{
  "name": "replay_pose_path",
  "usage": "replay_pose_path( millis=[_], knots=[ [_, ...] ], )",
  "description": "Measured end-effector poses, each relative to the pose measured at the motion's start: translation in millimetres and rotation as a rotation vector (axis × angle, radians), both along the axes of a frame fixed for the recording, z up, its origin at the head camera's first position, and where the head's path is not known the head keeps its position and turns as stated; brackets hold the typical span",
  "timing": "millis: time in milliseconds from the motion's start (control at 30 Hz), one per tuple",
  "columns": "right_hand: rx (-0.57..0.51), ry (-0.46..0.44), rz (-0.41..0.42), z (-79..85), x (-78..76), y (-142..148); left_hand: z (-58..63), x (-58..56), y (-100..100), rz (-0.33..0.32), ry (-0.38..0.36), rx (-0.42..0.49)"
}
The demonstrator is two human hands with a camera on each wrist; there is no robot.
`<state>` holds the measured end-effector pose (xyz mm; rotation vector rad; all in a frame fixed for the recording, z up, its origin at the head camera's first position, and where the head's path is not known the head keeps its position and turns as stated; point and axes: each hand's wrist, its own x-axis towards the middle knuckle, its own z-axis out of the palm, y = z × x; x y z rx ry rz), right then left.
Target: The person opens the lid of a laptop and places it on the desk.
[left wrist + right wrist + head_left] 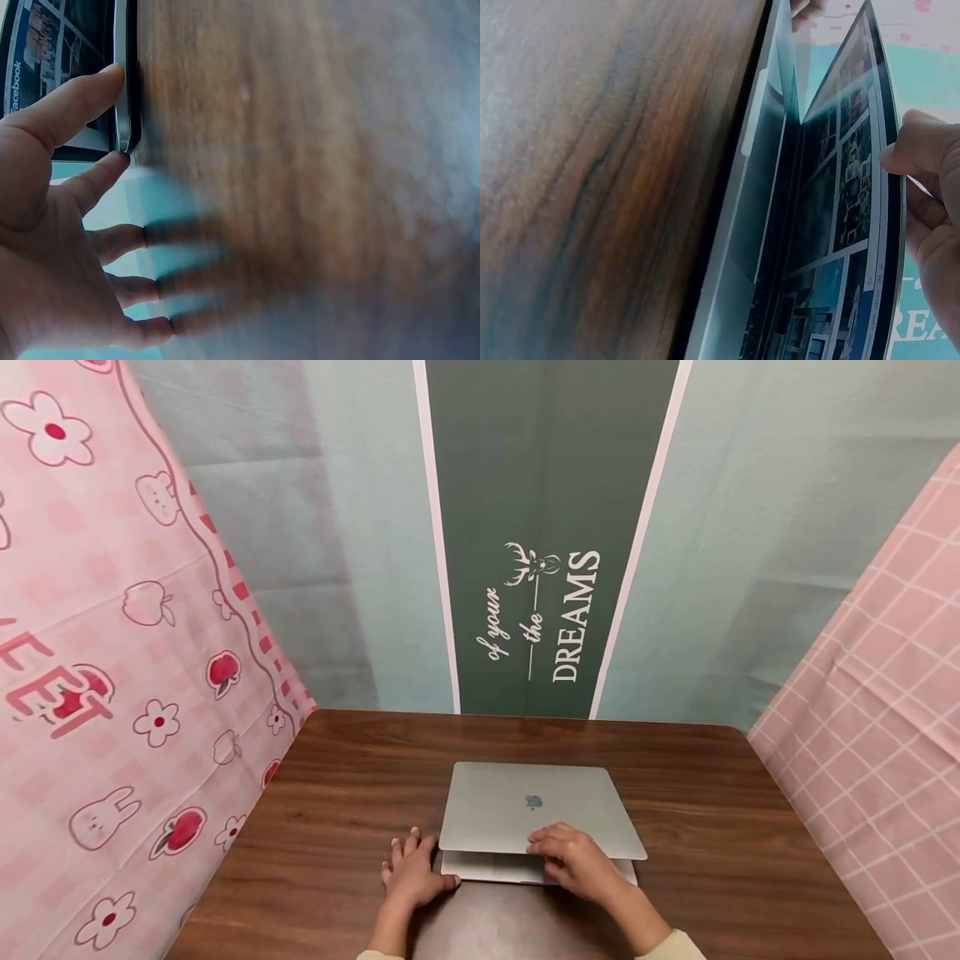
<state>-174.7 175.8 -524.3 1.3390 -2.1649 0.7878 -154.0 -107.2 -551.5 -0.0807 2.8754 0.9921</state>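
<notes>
A silver laptop [491, 810] lies on the table with its lid partly raised. At the front edge of the lid, my right hand [577, 862] pinches it, thumb on the screen side and fingers behind, as the right wrist view shows. The screen [853, 187] is lit with a grid of pictures. Beside the base's front left corner is my left hand [411, 875], fingers spread on the table. Its thumb [82, 101] touches the edge of the base [480, 867]. Shadow and the lid hide most of the keyboard.
The dark wooden table [360, 768] reaches back to a hanging curtain [367, 568] with a green printed strip. Pink patterned cloths hang at the left [112, 652] and right [885, 693].
</notes>
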Motion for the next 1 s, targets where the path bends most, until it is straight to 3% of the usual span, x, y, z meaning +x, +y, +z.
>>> replay_pose_path(
  millis=[433, 800, 1000],
  knots=[
    [0.023, 0.132, 0.055, 8.0, 0.6, -7.6, 0.2, 2.4, -5.7, 0.008, 0.018, 0.048],
    [0.041, 0.107, 0.027, 18.4, -1.4, -6.6, 0.3, 1.8, -3.8, 0.017, 0.013, 0.021],
    [-0.003, 0.071, 0.056, 28.0, -8.6, -3.7, 0.1, 0.0, -2.3, 0.015, 0.024, 0.014]
  ],
)
